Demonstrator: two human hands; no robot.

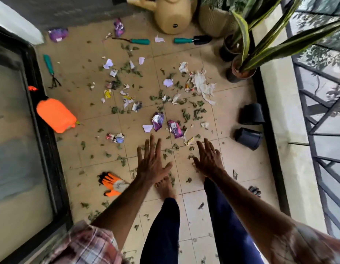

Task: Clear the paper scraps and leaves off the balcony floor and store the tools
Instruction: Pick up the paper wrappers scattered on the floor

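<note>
Beige tiles of the balcony floor (241,164) carry paper scraps (202,85) and leaves (197,113), strewn from the feet out toward 12 o'clock. The left hand (150,162) and right hand (209,159) hover over the litter, fingers straight and spread, holding nothing. I would gather the big pieces first, starting with the purple wrappers (157,121) just at 12 o'clock of the hands, then rake the leaves into one heap. The orange gloves (112,183) at 8 o'clock would spare the palms. The teal-handled trowel (192,40) at 12 o'clock and the rake (50,69) at 10 o'clock lie well apart and can probably wait till last.
</note>
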